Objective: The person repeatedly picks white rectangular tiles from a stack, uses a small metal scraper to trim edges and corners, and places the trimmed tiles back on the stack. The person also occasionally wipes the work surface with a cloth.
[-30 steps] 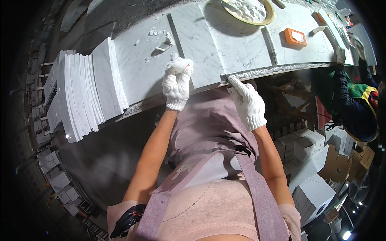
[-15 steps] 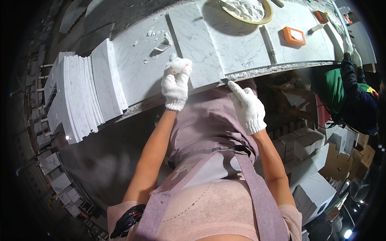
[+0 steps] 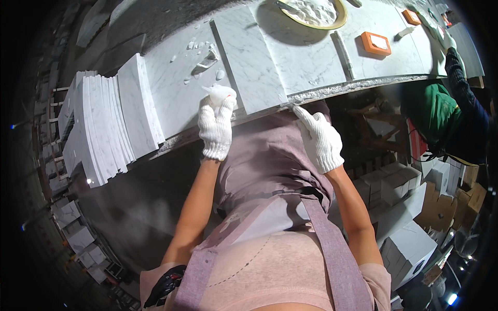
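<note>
My left hand (image 3: 215, 128), in a white knit glove, is closed around a small translucent white squeeze bottle (image 3: 222, 93), whose pointed tip aims left over the bench edge. Beneath it lie white, grey-veined marble tiles (image 3: 250, 62) side by side. My right hand (image 3: 320, 139), gloved the same way, is at the front edge of a tile, index finger stretched toward its corner and the other fingers curled. Something small and greyish shows at that fingertip, too small to name. Left of the middle tile are a torn white scrap (image 3: 209, 59) and several white chips (image 3: 192, 45).
Upright tiles (image 3: 106, 119) are stacked at the left. A yellow-rimmed bowl (image 3: 340, 20) of white powder or paste stands at the back, with an orange box (image 3: 376, 44) and a small white bottle (image 3: 405, 32) to its right. A co-worker (image 3: 441, 111) works at the far right.
My left hand has drawn back toward me and slightly left with the squeeze bottle. The dark piece at my right fingertip shows less. The co-worker's arm has shifted.
</note>
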The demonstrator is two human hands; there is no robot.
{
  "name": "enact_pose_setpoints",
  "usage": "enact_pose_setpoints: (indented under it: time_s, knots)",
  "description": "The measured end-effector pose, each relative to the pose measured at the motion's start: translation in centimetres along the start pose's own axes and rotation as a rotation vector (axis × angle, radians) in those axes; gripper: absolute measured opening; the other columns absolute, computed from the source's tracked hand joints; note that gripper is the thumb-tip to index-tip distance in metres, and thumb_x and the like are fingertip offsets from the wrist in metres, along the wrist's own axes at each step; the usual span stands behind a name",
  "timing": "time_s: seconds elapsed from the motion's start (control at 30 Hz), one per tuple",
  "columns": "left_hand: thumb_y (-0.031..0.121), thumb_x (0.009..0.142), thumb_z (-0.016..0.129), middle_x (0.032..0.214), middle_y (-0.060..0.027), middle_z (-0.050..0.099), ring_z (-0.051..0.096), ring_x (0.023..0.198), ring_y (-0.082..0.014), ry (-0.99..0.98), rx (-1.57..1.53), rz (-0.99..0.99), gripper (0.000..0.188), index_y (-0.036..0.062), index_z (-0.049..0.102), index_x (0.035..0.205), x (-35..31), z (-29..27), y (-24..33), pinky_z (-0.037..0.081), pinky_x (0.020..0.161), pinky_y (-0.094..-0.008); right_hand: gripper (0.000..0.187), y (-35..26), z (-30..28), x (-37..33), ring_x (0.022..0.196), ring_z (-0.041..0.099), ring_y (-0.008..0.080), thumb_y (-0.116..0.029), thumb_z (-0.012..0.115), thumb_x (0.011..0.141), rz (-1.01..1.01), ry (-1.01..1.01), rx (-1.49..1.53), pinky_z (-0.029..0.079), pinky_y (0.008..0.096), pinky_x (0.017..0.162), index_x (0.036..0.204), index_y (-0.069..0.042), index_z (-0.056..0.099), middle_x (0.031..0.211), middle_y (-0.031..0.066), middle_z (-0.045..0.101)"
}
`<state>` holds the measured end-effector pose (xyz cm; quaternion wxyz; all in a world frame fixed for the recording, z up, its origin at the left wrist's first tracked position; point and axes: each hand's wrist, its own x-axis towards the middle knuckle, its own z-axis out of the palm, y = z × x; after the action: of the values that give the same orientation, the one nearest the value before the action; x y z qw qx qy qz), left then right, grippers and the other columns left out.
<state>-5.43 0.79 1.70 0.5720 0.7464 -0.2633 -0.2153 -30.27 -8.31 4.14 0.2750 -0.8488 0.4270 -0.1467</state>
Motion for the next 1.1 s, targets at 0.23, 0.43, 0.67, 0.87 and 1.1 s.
enact_pose_setpoints:
  time_s: [0.23,0.43,0.67,0.87,1.1]
  knots:
    - [0.008,0.096,0.077,0.121,-0.0112,0.071,0.069,0.108,-0.0201,-0.128,0.089,0.137,0.038,0.0025,0.064,0.131,-1.1,-0.3,-0.3,0.057,0.094,-0.0358,0.050,2.3,1.3,-2.2,0.093,0.071,0.0240,0.009,0.067,0.093,0.003,0.192,0.279,0.058,0.0326,0.084,0.140,-0.006,0.069,0.114,0.0117,0.075]
    - [0.004,0.087,0.082,0.129,-0.0103,0.070,0.066,0.120,-0.0305,-0.111,0.624,0.553,0.052,0.0107,0.066,0.136,-1.2,0.4,-0.1,0.052,0.107,-0.0430,0.047,5.3,5.8,-4.7,0.096,0.069,0.0271,-0.001,0.068,0.097,0.137,0.332,0.349,0.057,0.0360,0.087,0.143,-0.013,0.068,0.118,0.0133,0.074]
    - [0.006,0.074,0.083,0.126,-0.0046,0.067,0.061,0.125,-0.0314,-0.152,0.991,0.694,0.063,0.0191,0.071,0.135,-1.6,0.5,0.5,0.044,0.115,-0.0506,0.047,7.4,9.4,-5.9,0.088,0.069,0.0269,-0.004,0.069,0.096,0.222,0.407,0.396,0.057,0.0373,0.079,0.141,-0.015,0.069,0.106,0.0121,0.073]
    - [0.006,0.073,0.081,0.117,-0.0045,0.066,0.062,0.117,-0.0298,-0.114,0.977,0.852,0.060,0.0193,0.074,0.131,-1.3,1.3,0.8,0.044,0.116,-0.0505,0.047,7.5,9.4,-5.7,0.085,0.068,0.0261,-0.005,0.070,0.095,0.215,0.414,0.412,0.056,0.0365,0.076,0.141,-0.015,0.070,0.101,0.0107,0.072]
    - [0.013,0.083,0.077,0.102,0.0000,0.064,0.064,0.103,-0.0233,-0.067,1.043,0.972,0.033,0.0188,0.078,0.115,-1.2,2.3,1.6,0.051,0.108,-0.0474,0.049,7.4,9.1,-5.6,0.084,0.067,0.0242,-0.007,0.069,0.097,0.217,0.402,0.380,0.056,0.0362,0.077,0.144,-0.019,0.068,0.100,0.0091,0.072]
